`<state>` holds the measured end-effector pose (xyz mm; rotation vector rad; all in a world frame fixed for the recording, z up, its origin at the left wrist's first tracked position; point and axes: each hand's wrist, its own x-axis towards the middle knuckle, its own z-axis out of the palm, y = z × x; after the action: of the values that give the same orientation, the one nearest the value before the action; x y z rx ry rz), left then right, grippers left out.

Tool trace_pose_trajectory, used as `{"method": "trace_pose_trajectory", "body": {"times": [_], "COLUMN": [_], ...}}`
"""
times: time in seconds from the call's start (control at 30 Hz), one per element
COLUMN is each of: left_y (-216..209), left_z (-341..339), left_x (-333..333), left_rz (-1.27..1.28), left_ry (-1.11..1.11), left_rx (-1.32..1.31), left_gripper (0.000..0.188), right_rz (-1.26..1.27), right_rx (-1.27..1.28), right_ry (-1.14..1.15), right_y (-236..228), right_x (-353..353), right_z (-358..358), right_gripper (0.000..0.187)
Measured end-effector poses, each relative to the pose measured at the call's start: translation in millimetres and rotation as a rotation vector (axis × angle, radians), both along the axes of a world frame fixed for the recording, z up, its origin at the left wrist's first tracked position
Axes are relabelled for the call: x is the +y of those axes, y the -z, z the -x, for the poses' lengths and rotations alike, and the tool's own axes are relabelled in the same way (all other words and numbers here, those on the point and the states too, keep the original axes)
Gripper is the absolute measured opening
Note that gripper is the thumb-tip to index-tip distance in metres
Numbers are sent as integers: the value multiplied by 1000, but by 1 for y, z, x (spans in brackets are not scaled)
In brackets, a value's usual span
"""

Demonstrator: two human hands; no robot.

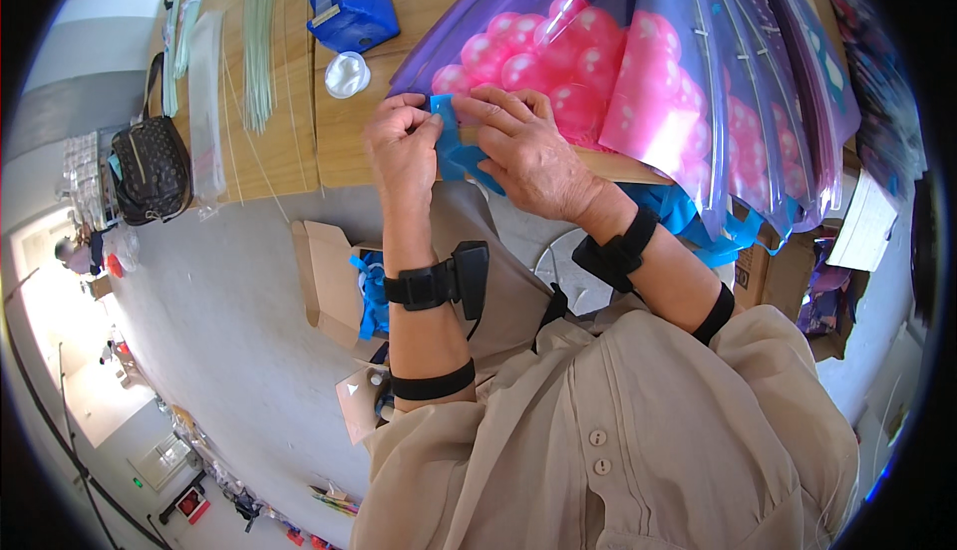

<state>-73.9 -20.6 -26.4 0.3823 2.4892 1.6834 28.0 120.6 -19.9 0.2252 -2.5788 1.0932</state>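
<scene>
A blue strip of thin material lies at the table's near edge, against the corner of a glossy purple plastic sheet printed with pink balloons. My left hand is closed, thumb and forefinger pinching the strip's left side. From the right, my right hand has bent fingers resting over the strip and the sheet's edge, its thumb on the blue material. What lies beneath the right fingers is hidden. More printed plastic sheets fan out to the right, with blue strips hanging below them.
A blue tape dispenser with yellow tape and a small round white tub stand beyond my left hand. Pale thin rods lie farther left, near a dark bag. An open carton with blue material sits below the table.
</scene>
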Motion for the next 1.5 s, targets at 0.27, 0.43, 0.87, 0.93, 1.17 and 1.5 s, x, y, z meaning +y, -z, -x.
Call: {"method": "trace_pose_trajectory", "body": {"times": [0.27, 0.43, 0.87, 0.93, 1.17, 1.5], "left_y": [0, 0, 2, 0, -38, -93], "left_z": [5, 6, 10, 11, 27, 115], "left_x": [5, 7, 5, 6, -13, 8], "left_rz": [320, 392, 433, 448, 315, 78], "left_ry": [-29, -33, 18, 20, -140, -300], "left_rx": [77, 100, 192, 209, 276, -62], "left_gripper": [9, 8, 9, 11, 13, 13], "right_rz": [-169, -228, -261, -267, -260, -253], "right_rx": [42, 22, -25, -37, -5, -54], "right_ry": [-10, -16, -9, -12, 3, -22], "right_y": [2, 5, 3, 2, 3, -3], "right_x": [-4, -7, -9, -9, -9, -8], "right_z": [0, 2, 3, 4, 4, 2], "right_gripper": [27, 26, 25, 25, 22, 22]}}
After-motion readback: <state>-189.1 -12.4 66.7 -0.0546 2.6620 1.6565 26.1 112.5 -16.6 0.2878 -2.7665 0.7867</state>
